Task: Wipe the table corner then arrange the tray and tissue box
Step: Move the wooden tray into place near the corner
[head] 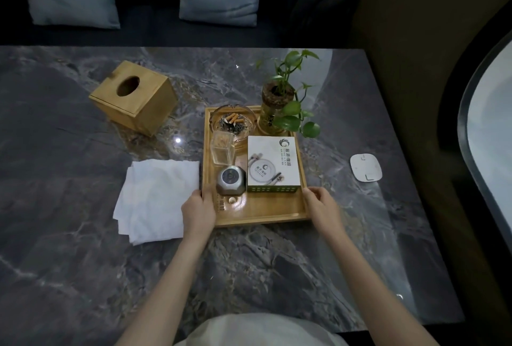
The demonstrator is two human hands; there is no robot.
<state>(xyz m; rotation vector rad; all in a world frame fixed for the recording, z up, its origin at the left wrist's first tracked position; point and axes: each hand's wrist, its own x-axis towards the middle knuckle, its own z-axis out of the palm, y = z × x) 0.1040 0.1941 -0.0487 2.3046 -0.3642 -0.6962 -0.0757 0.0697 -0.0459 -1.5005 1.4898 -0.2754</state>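
Your left hand (198,207) and right hand (321,204) grip the side rails of the tray (266,215), centre-table. The tissue box (134,96) sits at its ten o'clock. Slide it level; the plant (285,102) looks top-heavy.

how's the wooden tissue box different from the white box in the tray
The wooden tissue box is plain light wood with an oval hole in its top; the white box is printed with a logo and pictures. The wooden tissue box stands on the bare marble table, turned at an angle; the white box lies inside the tray, square to its edges. No hand touches either.
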